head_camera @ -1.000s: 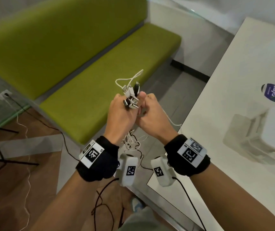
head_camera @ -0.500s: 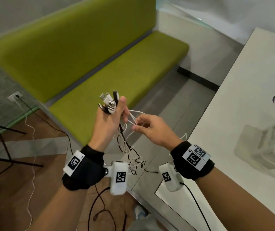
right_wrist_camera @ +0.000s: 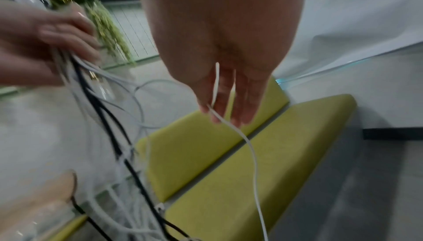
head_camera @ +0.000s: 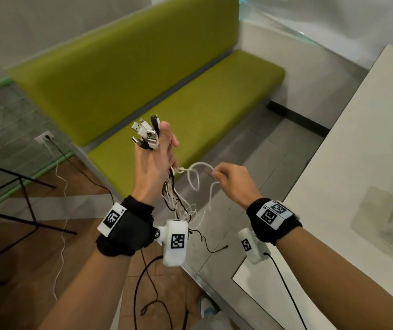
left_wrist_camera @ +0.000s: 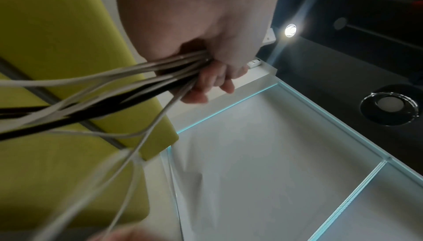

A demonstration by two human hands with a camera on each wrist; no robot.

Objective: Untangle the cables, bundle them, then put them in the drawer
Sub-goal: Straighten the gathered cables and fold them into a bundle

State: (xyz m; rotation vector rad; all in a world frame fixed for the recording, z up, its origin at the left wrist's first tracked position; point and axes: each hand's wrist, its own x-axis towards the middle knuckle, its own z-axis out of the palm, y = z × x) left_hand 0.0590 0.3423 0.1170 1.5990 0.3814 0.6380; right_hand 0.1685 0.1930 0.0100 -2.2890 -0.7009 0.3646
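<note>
My left hand (head_camera: 157, 160) is raised in front of me and grips a bunch of white and black cables (head_camera: 179, 203); their plug ends (head_camera: 145, 134) fan out above its fingers. In the left wrist view the cables (left_wrist_camera: 142, 82) run out of the curled fingers (left_wrist_camera: 213, 85). My right hand (head_camera: 228, 179), to the right of the left, pinches one white cable (head_camera: 198, 177) that loops away from the bunch. The right wrist view shows that cable (right_wrist_camera: 251, 154) trailing down from the fingertips (right_wrist_camera: 217, 112). The loose ends hang tangled below my wrists. No drawer is in view.
A green bench seat (head_camera: 190, 110) with a green backrest (head_camera: 119, 67) stands ahead. A white table (head_camera: 357, 163) fills the right side. Black stand legs (head_camera: 24, 194) and a wall socket (head_camera: 44, 136) with plugged cords are at the left. Wood and tile floor lies below.
My left hand has risen and moved left with the plug ends. My right hand has pulled away to the right, drawing one white cable out of the bunch into a loop.
</note>
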